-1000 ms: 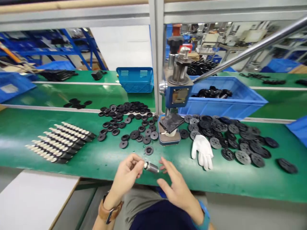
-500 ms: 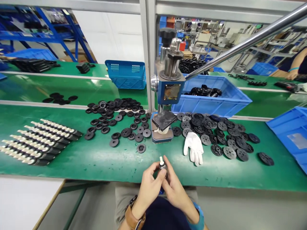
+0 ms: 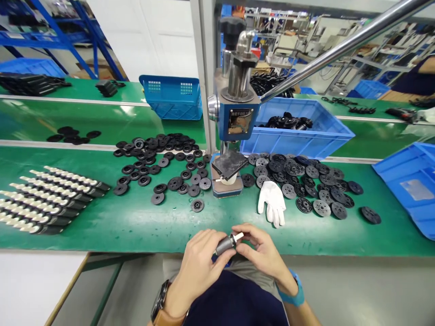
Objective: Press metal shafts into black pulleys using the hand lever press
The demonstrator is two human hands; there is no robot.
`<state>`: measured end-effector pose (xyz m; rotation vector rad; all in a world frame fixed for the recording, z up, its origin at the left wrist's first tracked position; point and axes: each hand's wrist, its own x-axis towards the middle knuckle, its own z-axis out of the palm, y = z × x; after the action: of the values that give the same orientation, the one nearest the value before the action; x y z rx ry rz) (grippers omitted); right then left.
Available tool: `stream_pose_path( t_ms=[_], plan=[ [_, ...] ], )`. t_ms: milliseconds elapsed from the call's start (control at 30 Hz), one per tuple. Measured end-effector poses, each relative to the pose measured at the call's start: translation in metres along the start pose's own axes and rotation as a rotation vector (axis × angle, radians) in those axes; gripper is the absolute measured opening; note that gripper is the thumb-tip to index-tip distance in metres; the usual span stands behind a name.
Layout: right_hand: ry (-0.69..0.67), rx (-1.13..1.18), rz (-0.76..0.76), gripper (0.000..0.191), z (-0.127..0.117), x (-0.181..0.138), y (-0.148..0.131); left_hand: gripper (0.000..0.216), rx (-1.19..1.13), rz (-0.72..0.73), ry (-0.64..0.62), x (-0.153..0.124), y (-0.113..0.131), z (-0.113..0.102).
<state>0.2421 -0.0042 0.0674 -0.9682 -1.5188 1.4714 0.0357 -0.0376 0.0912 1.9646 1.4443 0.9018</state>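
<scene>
My left hand is closed around a small grey cylindrical part with a white tip, held just in front of the green bench's near edge. My right hand pinches the white tip end of the same part. Beyond the hands a single black disc lies alone on the mat. A blue hand press with a long steel lever stands at the bench's middle.
Rows of finished shafts lie at the left. Small black discs spread left of the press, larger black discs right of it, beside a white glove. Blue bins sit behind and at right. Another person's arm shows far right.
The part has tipped from upright to lying slanted between my hands, and both hands have drawn back toward my body. The view has shifted slightly right and closer.
</scene>
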Motion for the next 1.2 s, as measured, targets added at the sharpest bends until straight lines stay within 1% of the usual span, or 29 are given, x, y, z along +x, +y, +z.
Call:
stream_pose_path(
  t_ms=[100,233,333,400,467,500,567,667,767,867,1000,1067,1200],
  plan=[
    [-0.02,0.022,0.021,0.035,-0.001,0.0,0.0,0.016,0.07,0.048,-0.022,0.0,0.002,-0.001],
    [-0.007,0.06,0.067,0.031,0.002,0.0,0.0,0.015,0.103,0.053,-0.03,0.0,0.004,-0.001],
    [0.015,0.107,0.087,0.028,0.006,-0.001,0.003,0.014,0.048,0.003,-0.015,-0.001,0.005,0.0],
    [0.034,0.123,0.079,0.026,0.007,-0.002,0.006,0.013,-0.044,-0.061,0.011,-0.001,0.006,0.0],
    [0.046,0.119,0.052,0.024,0.007,-0.003,0.008,0.012,-0.122,-0.111,0.04,-0.002,0.008,0.001],
    [0.048,0.115,0.029,0.022,0.007,-0.003,0.009,0.011,-0.126,-0.117,0.049,-0.003,0.009,0.002],
    [0.042,0.106,-0.027,0.02,0.006,-0.003,0.01,0.01,-0.062,-0.1,0.044,-0.003,0.011,0.004],
    [0.03,0.073,-0.108,0.018,0.005,-0.003,0.012,0.012,0.059,-0.069,0.005,-0.004,0.013,0.006],
    [0.027,0.027,-0.172,0.019,0.004,-0.002,0.012,0.014,0.089,-0.088,-0.025,-0.003,0.014,0.006],
    [0.01,-0.004,-0.209,0.021,0.001,0.0,0.012,0.014,0.084,-0.104,-0.048,-0.002,0.014,0.003],
    [-0.069,-0.042,-0.234,0.026,-0.006,0.004,0.008,0.01,0.058,-0.082,-0.088,-0.003,0.011,0.001],
    [-0.094,-0.057,-0.244,0.026,-0.008,0.005,0.008,0.011,0.058,-0.067,-0.104,-0.005,0.009,0.002],
    [-0.074,-0.073,-0.299,0.023,-0.005,0.007,0.009,0.014,0.05,-0.054,-0.099,-0.006,0.004,0.009]
  ],
)
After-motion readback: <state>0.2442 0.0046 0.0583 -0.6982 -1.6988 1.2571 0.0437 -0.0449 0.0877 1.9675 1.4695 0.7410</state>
